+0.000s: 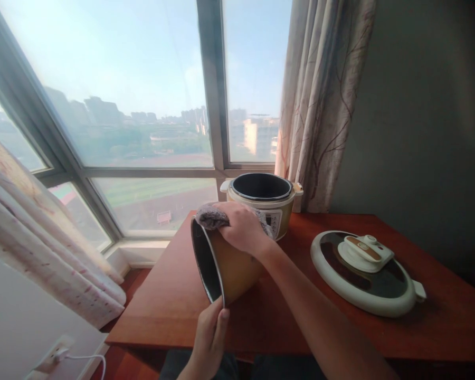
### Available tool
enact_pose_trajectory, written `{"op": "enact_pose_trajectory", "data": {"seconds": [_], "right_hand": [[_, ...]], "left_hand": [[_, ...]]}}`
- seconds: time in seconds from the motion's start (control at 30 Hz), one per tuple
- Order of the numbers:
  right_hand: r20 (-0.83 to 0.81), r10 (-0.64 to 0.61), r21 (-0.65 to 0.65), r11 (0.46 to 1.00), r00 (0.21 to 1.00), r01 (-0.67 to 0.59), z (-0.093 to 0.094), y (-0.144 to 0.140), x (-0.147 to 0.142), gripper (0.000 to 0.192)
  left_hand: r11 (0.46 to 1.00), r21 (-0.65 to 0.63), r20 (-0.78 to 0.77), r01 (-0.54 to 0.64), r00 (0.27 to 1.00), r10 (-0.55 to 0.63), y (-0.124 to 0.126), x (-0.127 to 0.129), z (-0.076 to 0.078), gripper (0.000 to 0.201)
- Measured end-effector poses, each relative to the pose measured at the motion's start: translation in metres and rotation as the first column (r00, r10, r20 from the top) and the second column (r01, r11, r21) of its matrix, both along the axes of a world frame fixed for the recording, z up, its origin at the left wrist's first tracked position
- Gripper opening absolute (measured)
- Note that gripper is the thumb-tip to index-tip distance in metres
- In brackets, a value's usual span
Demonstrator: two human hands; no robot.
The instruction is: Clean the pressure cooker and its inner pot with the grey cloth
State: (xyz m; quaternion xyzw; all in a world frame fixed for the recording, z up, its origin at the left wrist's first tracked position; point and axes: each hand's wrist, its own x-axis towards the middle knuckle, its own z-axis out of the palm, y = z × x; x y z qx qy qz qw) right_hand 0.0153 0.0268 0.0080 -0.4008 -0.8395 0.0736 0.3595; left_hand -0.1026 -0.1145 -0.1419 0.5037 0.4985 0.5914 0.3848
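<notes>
A gold-coloured inner pot [239,264] with a dark inside is tipped on its side above the table, its mouth facing left. My left hand [210,330] pinches the pot's rim at its lowest point. Over the pot's upper outer wall lies my right hand [245,227], closed on a grey cloth [212,216] pressed against the surface. Part of the cloth is hidden under my palm. Just behind the pot stands the pressure cooker body [262,186], upright and uncovered, its control panel partly blocked by my right hand and the cloth.
The cooker lid [366,272], white-rimmed with a handle on top, rests on the right of the red-brown table [162,311]. Beyond are large windows [142,105] and a curtain [320,105]. A white cord [85,357] is plugged into the wall at lower left.
</notes>
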Motion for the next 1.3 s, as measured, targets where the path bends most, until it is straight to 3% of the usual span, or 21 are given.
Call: {"op": "enact_pose_trajectory", "data": {"seconds": [0.17,0.27,0.43,0.53,0.6,0.7,0.8,0.93,1.13,1.3], "right_hand": [[-0.061,-0.013,0.09,0.996,0.998,0.018,-0.021,-0.021,0.002,0.055],[-0.145,0.002,0.148,0.989,0.989,0.02,-0.048,-0.04,0.005,0.061],[-0.239,0.047,0.238,0.971,0.97,0.012,-0.12,-0.079,0.005,0.067],[-0.216,0.024,0.241,0.97,0.976,0.029,-0.162,-0.096,0.001,0.072],[-0.176,0.001,0.227,0.973,0.984,0.039,-0.181,-0.103,-0.001,0.074],[-0.137,-0.034,0.229,0.971,0.99,0.066,-0.194,-0.105,-0.003,0.074],[-0.158,-0.049,0.286,0.954,0.986,0.093,-0.191,-0.099,0.0,0.075],[-0.14,-0.033,0.359,0.93,0.99,0.082,-0.17,-0.092,0.01,0.073],[-0.114,0.011,0.377,0.925,0.993,0.033,-0.111,-0.093,0.025,0.07],[-0.116,0.021,0.243,0.97,0.993,0.008,-0.055,-0.074,0.026,0.071]], "left_hand": [[0.998,0.016,0.003,-0.054,0.999,0.054,0.004,0.005,-0.006,0.042],[0.999,-0.002,0.01,-0.044,0.999,0.044,0.013,0.0,-0.002,0.046],[0.999,-0.032,0.265,0.0,0.964,0.009,0.037,-0.007,0.033,0.045],[0.986,-0.148,0.423,0.082,0.906,-0.012,0.047,-0.009,0.057,0.053],[0.968,-0.222,0.475,0.115,0.88,0.004,0.049,-0.009,0.069,0.057],[0.953,-0.268,0.511,0.138,0.859,0.019,0.047,-0.007,0.076,0.059],[0.951,-0.276,0.512,0.136,0.859,0.026,0.041,-0.005,0.07,0.059],[0.964,-0.234,0.487,0.125,0.873,0.005,0.035,-0.007,0.056,0.058],[0.981,-0.151,0.43,0.121,0.902,-0.045,0.024,-0.005,0.036,0.053],[0.987,-0.122,0.26,0.104,0.963,-0.069,0.007,0.005,0.028,0.053]]}}
